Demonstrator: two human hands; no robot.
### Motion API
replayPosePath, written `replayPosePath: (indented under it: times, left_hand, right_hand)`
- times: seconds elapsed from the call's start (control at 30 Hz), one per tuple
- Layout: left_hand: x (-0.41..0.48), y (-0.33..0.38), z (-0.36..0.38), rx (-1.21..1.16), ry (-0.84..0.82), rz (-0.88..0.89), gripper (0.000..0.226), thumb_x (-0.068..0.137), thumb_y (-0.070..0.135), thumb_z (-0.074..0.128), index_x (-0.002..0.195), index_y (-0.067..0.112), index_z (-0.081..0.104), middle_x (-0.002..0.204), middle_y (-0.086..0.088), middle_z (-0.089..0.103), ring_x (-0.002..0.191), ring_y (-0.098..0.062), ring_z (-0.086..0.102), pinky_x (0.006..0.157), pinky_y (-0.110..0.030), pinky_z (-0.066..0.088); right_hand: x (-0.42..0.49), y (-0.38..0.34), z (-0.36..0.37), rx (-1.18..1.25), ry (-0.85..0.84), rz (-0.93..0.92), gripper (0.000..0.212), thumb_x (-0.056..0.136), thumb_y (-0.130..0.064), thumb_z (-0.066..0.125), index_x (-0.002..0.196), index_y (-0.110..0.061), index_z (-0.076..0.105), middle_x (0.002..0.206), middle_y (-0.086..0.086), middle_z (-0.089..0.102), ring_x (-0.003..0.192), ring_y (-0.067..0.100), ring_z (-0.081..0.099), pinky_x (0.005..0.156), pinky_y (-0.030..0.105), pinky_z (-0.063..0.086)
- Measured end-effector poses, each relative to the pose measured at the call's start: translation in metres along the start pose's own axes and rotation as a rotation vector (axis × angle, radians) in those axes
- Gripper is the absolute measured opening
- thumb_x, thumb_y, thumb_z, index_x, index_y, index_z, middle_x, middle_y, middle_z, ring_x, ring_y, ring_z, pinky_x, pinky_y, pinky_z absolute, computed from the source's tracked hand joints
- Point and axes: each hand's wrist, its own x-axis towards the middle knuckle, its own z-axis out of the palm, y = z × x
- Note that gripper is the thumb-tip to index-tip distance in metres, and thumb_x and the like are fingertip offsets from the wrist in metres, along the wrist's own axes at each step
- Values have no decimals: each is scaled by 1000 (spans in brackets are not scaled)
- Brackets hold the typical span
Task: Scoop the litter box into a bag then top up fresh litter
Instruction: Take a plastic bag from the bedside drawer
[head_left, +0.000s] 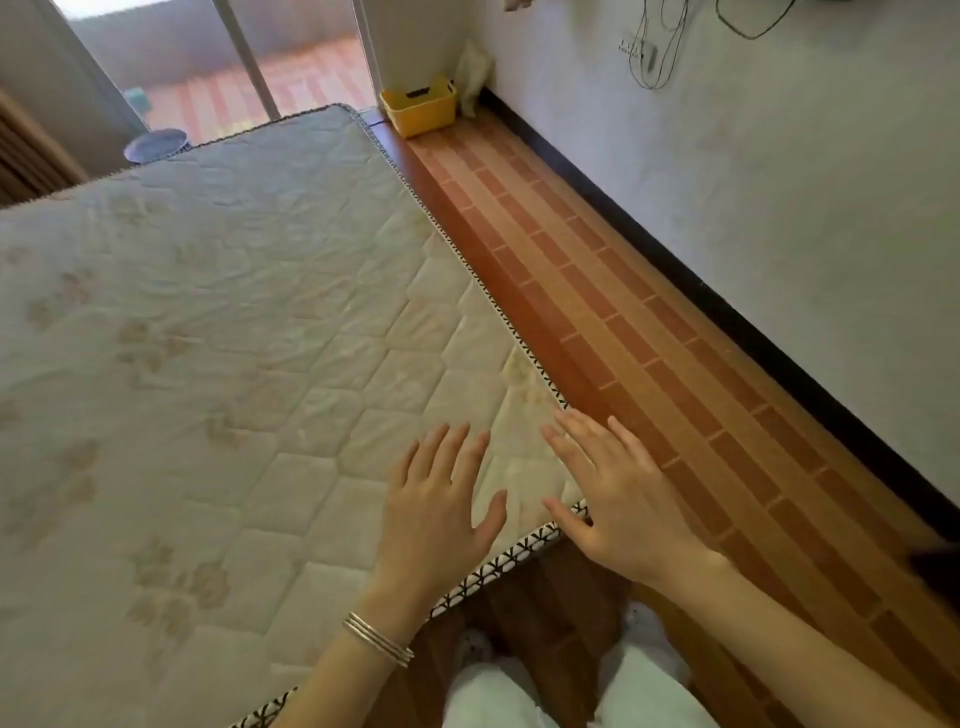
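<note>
Head view. Left hand (436, 514) and right hand (618, 504) are at 6 o'clock, palms down, fingers straight and spread wide, holding nothing. Whether they touch the mattress (208, 338) cannot be told. The left is over its near corner; the right crosses its piped right edge. Bangles (376, 639) are on the left wrist.

The mattress fills the frame from 7 to 11 o'clock. A strip of wood-pattern floor (649, 338) runs from 5 to 12 o'clock, bounded by the mattress edge on one side and a black skirting (727, 306) under the wall (779, 182) on the other.

At 12 o'clock, in the far corner where the strip ends, stands a yellow tub (421, 111) with a pale bag (474, 78) just beside it. Its contents are not visible.
</note>
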Motion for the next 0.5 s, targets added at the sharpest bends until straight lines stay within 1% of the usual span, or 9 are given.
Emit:
replayPosePath:
  times: [0.03,0.13,0.3,0.37,0.5]
  left_hand:
    - [4,8,-1,-14,-12,7,56,86,50,42,130,17,53,132,-4,56,126,-23,48,102,-41,39]
    - [14,38,5,-15,28,39,56,86,50,42,130,18,54,133,-4,55,127,-23,48,103,-43,40]
    - [42,113,29,1,53,23,55,85,50,44,130,20,53,134,-2,54,127,-22,47,104,-41,38]
    - [57,153,39,-20,48,-3,55,85,51,45,131,21,52,135,-1,53,129,-21,45,104,-41,38]
    - [92,227,59,-43,34,-50,55,88,51,40,134,23,48,138,0,51,131,-20,42,106,-41,36]
  right_hand:
    - [-4,8,-3,-8,-2,-4,66,86,-52,41,142,-18,34,146,4,39,138,17,29,113,41,21]
    - [-17,36,-11,-19,2,5,66,88,-53,38,144,-20,29,148,1,35,139,15,26,113,42,22]
    - [-37,116,-27,-23,2,-30,66,89,-55,35,145,-23,24,150,-2,32,140,13,24,114,41,22]
    - [-46,154,-36,-33,-16,-61,66,89,-55,34,146,-24,23,151,-2,30,141,13,22,114,39,19]
    - [-52,238,-56,-76,-38,-140,67,89,-57,33,147,-27,18,154,-5,23,143,11,14,118,38,11]
